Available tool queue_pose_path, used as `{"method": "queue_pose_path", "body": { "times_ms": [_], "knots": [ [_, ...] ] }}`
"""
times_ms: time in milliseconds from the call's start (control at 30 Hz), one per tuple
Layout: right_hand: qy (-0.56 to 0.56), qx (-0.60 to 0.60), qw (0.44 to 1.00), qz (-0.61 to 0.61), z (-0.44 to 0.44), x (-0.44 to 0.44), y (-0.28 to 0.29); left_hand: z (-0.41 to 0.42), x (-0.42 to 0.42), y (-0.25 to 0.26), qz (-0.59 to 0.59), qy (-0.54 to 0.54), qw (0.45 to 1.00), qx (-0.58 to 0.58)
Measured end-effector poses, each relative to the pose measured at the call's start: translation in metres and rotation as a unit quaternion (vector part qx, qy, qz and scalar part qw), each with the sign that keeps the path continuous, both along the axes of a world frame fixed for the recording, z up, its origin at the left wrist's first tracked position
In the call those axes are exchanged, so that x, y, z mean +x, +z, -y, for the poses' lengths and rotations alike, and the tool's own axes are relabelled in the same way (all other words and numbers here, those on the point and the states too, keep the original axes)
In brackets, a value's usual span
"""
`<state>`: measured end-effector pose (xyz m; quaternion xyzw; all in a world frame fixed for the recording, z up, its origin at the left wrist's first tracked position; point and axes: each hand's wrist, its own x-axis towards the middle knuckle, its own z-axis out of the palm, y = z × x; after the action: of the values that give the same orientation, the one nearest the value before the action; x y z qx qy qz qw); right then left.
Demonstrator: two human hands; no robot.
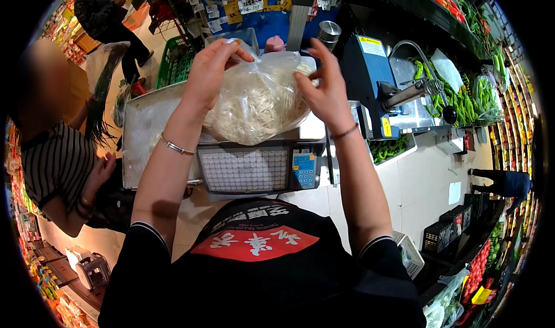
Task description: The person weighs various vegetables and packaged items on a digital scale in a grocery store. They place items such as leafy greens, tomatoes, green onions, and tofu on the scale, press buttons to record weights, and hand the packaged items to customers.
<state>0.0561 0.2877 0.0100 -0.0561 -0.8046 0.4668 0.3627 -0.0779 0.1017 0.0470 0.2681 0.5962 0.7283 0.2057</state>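
Note:
A clear plastic bag point(256, 106) full of thin white strands, which look like bean sprouts or noodles, rests on the pan of a weighing scale point(245, 167). My left hand point(212, 70) pinches the gathered neck of the bag between thumb and fingers. At the bag's upper right, my right hand point(323, 83) is raised with thumb and fingers apart, its fingertips beside the plastic; nothing shows in its grasp. The scale's key panel faces me below the bag, and its display post point(298, 26) rises behind it.
A metal tray point(151, 111) adjoins the scale on the left. A blue bag-sealing machine point(368, 85) with a lever stands at right, near green peppers point(461, 102). Behind the scale are a metal canister point(328, 33) and a green basket point(175, 63). A person point(60, 163) holding bagged greens stands close at left.

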Motion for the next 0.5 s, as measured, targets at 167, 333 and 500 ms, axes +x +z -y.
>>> {"method": "queue_pose_path", "body": {
  "times_ms": [167, 333, 500],
  "knots": [
    [0.167, -0.258, 0.947, 0.1, 0.011, -0.028, 0.037, -0.001, -0.009, 0.0, 0.051, -0.036, 0.998, 0.029],
    [0.19, -0.398, 0.88, 0.175, -0.005, -0.014, 0.036, 0.022, -0.032, -0.03, 0.143, 0.017, 0.99, -0.001],
    [0.109, -0.5, 0.848, 0.14, -0.002, -0.004, 0.034, 0.036, -0.006, -0.038, 0.278, 0.003, 0.954, 0.116]
  ]
}}
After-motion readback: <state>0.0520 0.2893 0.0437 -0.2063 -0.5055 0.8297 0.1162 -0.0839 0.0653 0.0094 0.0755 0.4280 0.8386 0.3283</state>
